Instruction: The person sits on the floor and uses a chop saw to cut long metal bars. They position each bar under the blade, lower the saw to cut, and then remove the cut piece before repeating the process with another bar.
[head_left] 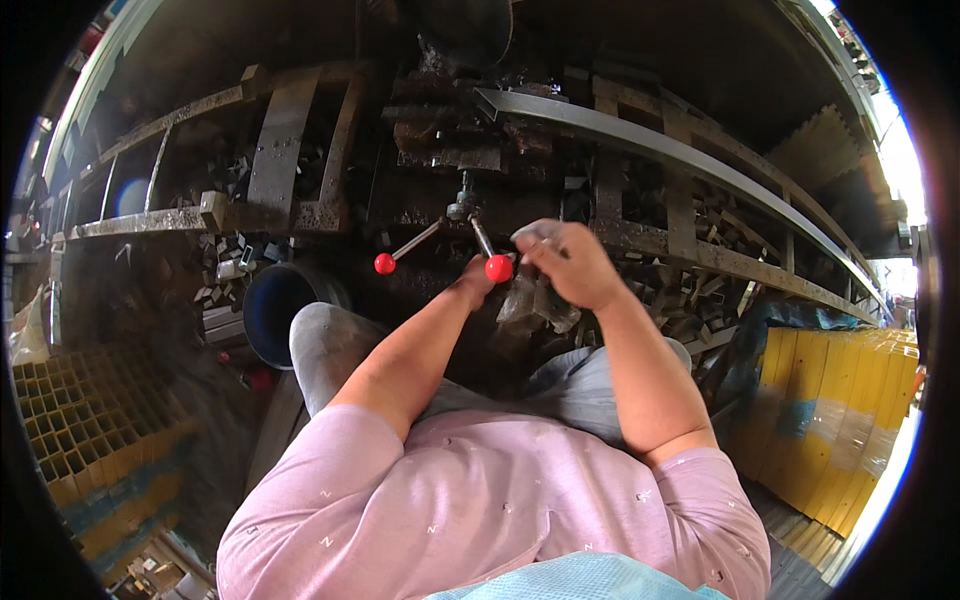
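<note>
A vise-like machine fixture (pixel 465 150) stands ahead of me, with a hub (pixel 463 208) and spoked lever arms at its front. Two levers end in red ball knobs, one at the left (pixel 385 264) and one nearer me (pixel 499 268). My left hand (pixel 474 284) is against the nearer knob, its fingers mostly hidden behind it. To the right, my right hand (pixel 572 262) is raised with its fingers curled in. Something pale shows at its fingertips, too blurred to name. A long metal bar (pixel 640 135) runs from the fixture off to the right.
Rusty frame rails (pixel 150 222) flank the fixture, with cut metal pieces (pixel 715 300) heaped beneath. A blue bucket (pixel 280 315) sits by my left knee. Stacked square tubes (pixel 85 410) stand at the left, yellow wrapped stock (pixel 830 410) at the right. Clear plastic (pixel 535 305) hangs below my hands.
</note>
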